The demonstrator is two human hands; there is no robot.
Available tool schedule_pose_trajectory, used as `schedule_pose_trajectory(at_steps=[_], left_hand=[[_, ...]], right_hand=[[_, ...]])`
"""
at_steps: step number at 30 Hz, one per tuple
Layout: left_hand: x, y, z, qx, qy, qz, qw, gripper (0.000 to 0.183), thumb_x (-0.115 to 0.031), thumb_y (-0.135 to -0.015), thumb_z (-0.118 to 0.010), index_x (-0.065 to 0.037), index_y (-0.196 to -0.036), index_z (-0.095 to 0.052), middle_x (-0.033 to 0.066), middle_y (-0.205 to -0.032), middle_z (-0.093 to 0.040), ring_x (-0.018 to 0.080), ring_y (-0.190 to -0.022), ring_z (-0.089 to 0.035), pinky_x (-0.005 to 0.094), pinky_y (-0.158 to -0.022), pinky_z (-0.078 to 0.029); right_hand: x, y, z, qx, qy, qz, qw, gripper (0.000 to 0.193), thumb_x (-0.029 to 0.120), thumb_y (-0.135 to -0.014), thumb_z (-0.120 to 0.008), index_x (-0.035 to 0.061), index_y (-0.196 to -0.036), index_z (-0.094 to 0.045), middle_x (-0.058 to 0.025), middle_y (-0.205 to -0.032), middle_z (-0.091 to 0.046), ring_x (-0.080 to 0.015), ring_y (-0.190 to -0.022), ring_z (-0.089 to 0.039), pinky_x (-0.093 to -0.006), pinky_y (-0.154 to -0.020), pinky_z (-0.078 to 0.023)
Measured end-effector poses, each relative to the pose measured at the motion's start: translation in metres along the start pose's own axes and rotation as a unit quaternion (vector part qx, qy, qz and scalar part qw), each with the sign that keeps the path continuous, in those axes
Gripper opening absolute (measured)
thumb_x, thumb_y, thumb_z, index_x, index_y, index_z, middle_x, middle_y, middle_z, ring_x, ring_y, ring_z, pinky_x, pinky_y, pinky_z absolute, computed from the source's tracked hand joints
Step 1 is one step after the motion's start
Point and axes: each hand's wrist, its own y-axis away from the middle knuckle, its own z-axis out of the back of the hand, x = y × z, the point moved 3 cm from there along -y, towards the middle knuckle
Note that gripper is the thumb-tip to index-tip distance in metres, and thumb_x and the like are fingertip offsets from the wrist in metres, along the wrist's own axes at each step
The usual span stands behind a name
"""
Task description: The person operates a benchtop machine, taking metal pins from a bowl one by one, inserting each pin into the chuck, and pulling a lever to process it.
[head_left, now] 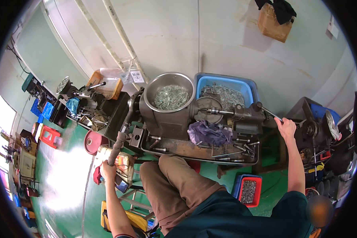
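Dark shirt (pixel 226 218) is seen nearest; wrapped lever (pixel 117 147) is clasped by left hand (pixel 108 171), metal handle (pixel 270 112) by right hand (pixel 286 129); machine (pixel 162 126) seems being operated; next, steady grip seems required.

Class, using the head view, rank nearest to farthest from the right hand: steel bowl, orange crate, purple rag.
1. Purple rag: left of the right hand.
2. Steel bowl: farther left, atop the machine.
3. Orange crate: farthest left.
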Motion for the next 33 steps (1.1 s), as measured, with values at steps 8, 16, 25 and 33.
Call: schedule_pose_trajectory(at_steps=[8, 16, 25, 33], left_hand=[[-0.002, 0.000, 0.000, -0.011, 0.001, -0.015, 1.000, 0.016, -0.013, -0.062, -0.055, -0.004, -0.075, -0.059, 0.0179, -0.070, -0.058, 0.0332, -0.069, -0.056, 0.0396, -0.063, -0.044], [0.002, -0.003, -0.006, -0.025, 0.017, -0.033, 0.999, 0.015, -0.011, -0.061, -0.055, -0.003, -0.073, -0.059, 0.0187, -0.068, -0.057, 0.0339, -0.066, -0.056, 0.0395, -0.061, -0.044], [-0.002, 0.003, -0.003, -0.030, 0.018, -0.026, 0.999, 0.017, -0.011, -0.060, -0.055, -0.004, -0.075, -0.059, 0.0187, -0.068, -0.057, 0.0339, -0.067, -0.056, 0.0398, -0.061, -0.044], [0.001, 0.001, -0.003, -0.010, 0.000, -0.014, 1.000, 0.018, -0.014, -0.061, -0.055, -0.004, -0.076, -0.058, 0.0178, -0.071, -0.057, 0.0333, -0.069, -0.056, 0.0399, -0.063, -0.043]], right_hand=[[0.001, 0.002, -0.001, 0.012, 0.010, -0.016, 1.000, 0.050, 0.049, -0.072, -0.050, -0.0004, -0.063, -0.056, -0.0217, -0.062, -0.054, -0.0374, -0.063, -0.054, -0.0436, -0.059, -0.042], [0.006, 0.004, 0.002, 0.003, 0.020, -0.030, 0.999, 0.050, 0.049, -0.072, -0.050, 0.0000, -0.064, -0.056, -0.0213, -0.065, -0.055, -0.0366, -0.066, -0.054, -0.0435, -0.061, -0.042], [0.003, 0.003, -0.001, 0.031, 0.003, -0.035, 0.999, 0.047, 0.046, -0.074, -0.050, 0.0008, -0.063, -0.055, -0.0189, -0.065, -0.055, -0.0346, -0.068, -0.054, -0.0426, -0.063, -0.041], [0.055, -0.045, -0.011, -0.192, 0.030, -0.003, 0.981, 0.032, 0.028, -0.069, -0.060, 0.0079, -0.092, -0.052, -0.0070, -0.093, -0.052, -0.0258, -0.098, -0.041, -0.0416, -0.077, -0.033]])
